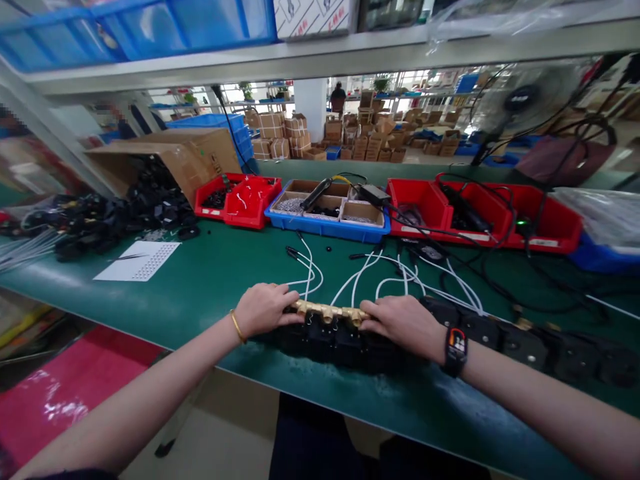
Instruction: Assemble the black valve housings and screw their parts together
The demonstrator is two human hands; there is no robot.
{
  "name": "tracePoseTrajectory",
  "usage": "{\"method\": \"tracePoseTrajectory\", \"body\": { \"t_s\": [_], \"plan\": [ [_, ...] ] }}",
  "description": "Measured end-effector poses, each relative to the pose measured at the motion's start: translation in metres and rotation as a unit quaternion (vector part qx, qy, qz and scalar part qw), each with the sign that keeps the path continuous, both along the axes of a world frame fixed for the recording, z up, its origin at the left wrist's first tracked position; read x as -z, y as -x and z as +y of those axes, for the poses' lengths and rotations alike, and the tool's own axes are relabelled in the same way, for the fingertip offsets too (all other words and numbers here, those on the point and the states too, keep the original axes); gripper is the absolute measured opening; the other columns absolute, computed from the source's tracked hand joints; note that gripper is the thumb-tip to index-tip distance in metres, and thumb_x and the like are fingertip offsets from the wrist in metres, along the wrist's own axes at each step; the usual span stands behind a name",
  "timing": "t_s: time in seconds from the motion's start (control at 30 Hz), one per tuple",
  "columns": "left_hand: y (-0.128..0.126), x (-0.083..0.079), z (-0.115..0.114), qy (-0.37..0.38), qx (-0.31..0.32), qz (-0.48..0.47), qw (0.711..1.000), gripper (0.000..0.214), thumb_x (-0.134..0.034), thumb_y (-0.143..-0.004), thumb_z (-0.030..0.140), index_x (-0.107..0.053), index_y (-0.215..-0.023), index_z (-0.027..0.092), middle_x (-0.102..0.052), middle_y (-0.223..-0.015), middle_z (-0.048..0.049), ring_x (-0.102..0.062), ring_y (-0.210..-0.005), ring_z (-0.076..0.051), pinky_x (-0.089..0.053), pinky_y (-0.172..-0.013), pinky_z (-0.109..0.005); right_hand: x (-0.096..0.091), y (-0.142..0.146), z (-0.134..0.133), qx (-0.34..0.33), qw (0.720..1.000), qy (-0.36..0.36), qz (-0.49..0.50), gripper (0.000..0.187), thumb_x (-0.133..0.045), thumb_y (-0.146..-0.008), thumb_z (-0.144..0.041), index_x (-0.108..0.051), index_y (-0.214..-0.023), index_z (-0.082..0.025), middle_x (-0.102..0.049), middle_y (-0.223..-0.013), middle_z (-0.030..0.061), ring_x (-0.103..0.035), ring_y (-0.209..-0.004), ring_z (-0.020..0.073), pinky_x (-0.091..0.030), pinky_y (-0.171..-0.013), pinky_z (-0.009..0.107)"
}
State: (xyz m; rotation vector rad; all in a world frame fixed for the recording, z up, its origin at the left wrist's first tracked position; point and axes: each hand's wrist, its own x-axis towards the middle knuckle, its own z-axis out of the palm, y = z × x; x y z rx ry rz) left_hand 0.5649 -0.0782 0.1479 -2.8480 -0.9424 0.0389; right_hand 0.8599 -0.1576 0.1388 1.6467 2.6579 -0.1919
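Observation:
Both of my hands grip a row of black blocks with brass fittings (327, 314) along its top, close to the front edge of the green bench. My left hand (263, 309) is closed around its left end, thumb and fingers over the brass. My right hand (403, 323) pinches the brass further right, the fingers partly hidden. White cables (313, 267) with black plugs rise behind the blocks and lie on the bench. To the right of my right hand stretches a further row of black blocks (530, 350).
Behind stand red bins (419, 205) and a blue divided tray (327, 229) with a black electric screwdriver (316, 195) across it. Black parts (150, 197) spill from a carton (200, 157) at left, near a white sheet (137, 260). A shelf (320, 57) runs overhead.

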Motion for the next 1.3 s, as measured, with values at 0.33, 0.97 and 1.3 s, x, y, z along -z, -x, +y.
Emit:
{"method": "tracePoseTrajectory", "body": {
  "t_s": [0.33,0.97,1.3],
  "plan": [
    [-0.039,0.012,0.105,0.297,-0.023,-0.001,0.954,0.061,-0.032,-0.08,0.07,-0.066,-0.072,0.019,-0.063,-0.065,-0.0013,-0.055,-0.059,-0.013,-0.031,-0.051,-0.021,0.038,-0.035,0.108,-0.033,0.971,0.211,0.107,0.052,-0.033,-0.093,-0.053,-0.06,-0.075,-0.012,-0.053,-0.067,0.0009,-0.047,-0.059,0.0096,-0.03,-0.052,0.018],
    [0.071,0.046,0.055,0.331,-0.263,-0.544,0.725,0.07,-0.022,-0.087,0.064,-0.033,-0.135,0.014,-0.044,-0.136,-0.0142,-0.042,-0.125,-0.024,-0.036,-0.103,-0.04,0.016,-0.04,0.004,0.034,0.991,-0.1,0.086,0.066,-0.054,-0.089,-0.048,-0.027,-0.142,-0.02,-0.036,-0.134,0.0085,-0.035,-0.122,0.0291,-0.035,-0.099,0.051],
    [0.063,0.091,0.013,0.166,-0.388,-0.642,0.64,0.063,-0.048,-0.08,0.058,-0.04,-0.128,0.019,-0.052,-0.123,-0.0141,-0.055,-0.107,-0.024,-0.041,-0.096,-0.045,-0.028,-0.02,-0.007,0.095,0.972,0.033,0.214,0.013,-0.053,-0.09,-0.013,-0.064,-0.092,-0.02,-0.059,-0.087,-0.0022,-0.056,-0.076,0.0101,-0.041,-0.07,0.019]
  ]
}}
